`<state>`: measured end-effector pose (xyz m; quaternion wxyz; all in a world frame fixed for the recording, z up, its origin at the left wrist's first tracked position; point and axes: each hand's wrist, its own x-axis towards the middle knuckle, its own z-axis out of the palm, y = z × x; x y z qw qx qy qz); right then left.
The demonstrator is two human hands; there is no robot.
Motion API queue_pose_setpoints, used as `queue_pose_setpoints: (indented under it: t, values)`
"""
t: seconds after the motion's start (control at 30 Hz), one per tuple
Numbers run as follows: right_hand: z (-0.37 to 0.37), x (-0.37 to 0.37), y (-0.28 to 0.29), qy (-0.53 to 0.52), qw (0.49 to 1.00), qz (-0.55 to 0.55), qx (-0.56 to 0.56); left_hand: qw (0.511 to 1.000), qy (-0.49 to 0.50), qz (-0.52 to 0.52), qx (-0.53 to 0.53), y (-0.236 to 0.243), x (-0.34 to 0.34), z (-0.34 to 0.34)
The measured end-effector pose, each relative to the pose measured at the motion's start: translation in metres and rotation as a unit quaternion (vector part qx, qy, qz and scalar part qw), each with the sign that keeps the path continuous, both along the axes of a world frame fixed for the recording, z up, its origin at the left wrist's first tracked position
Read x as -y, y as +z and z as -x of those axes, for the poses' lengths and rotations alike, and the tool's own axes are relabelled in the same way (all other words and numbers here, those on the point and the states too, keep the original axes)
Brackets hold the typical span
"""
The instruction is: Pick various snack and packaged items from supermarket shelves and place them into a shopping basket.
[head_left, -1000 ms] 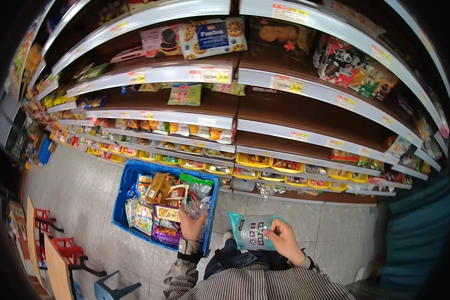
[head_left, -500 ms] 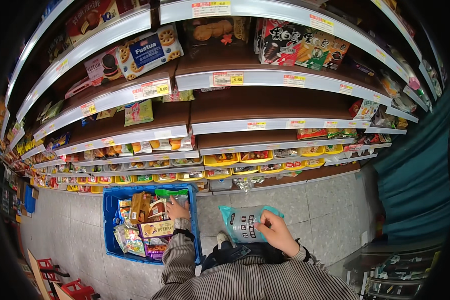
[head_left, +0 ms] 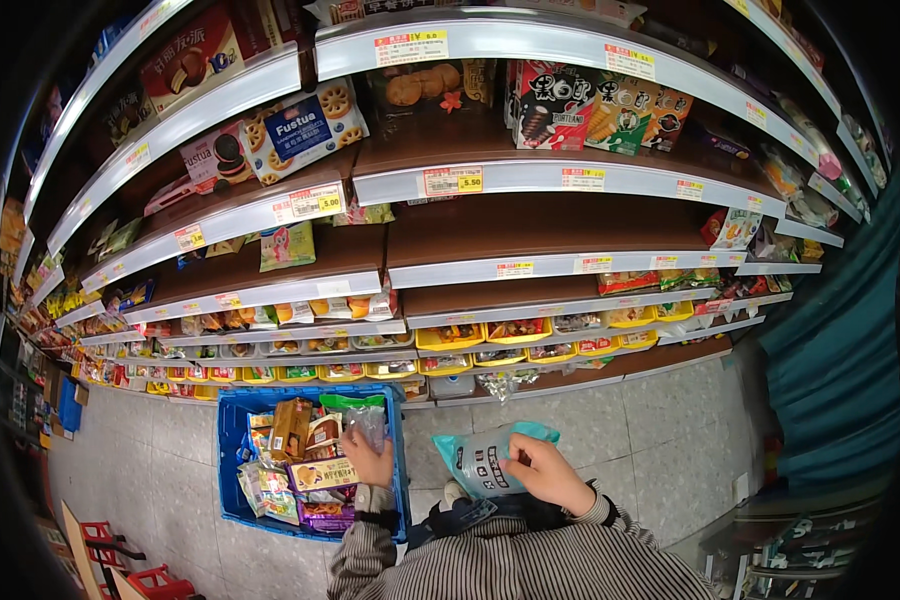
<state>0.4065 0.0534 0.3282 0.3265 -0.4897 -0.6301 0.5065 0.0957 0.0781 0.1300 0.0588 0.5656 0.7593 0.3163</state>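
right hand (head_left: pixel 552 476) pinching the teal bag (head_left: pixel 478 464) by its right side, probably to keep it steady, left hand (head_left: pixel 372 464) in the blue bin (head_left: pixel 228 460), can't tell its grip

Crate (head_left: pixel 232 460) left (snacks (head_left: pixel 325 474) inside), bag (head_left: pixel 480 460) right, shelves (head_left: pixel 540 232) behind both

Price-labelled shelves (head_left: pixel 550 232) of packaged snacks (head_left: pixel 553 108) show a shop
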Motion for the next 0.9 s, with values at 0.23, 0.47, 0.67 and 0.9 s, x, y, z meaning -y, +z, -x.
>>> queue_pose_setpoints:
  t: [0.23,0.47,0.67,0.9]
  values:
    - [0.015,-0.009,0.004,0.100,0.994,-0.022,0.040,0.859,-0.463,0.067,0.206,0.159,0.014,-0.077]
    - [0.031,-0.015,0.011,0.187,0.978,0.031,0.090,0.888,-0.445,0.082,0.078,0.165,0.022,-0.095]
    - [0.036,-0.014,0.009,0.083,0.990,-0.107,0.036,0.960,-0.264,0.019,0.089,0.164,0.030,-0.047]
    - [0.028,-0.011,0.007,0.077,0.997,-0.001,0.013,0.984,0.027,-0.167,-0.063,0.146,0.018,0.068]
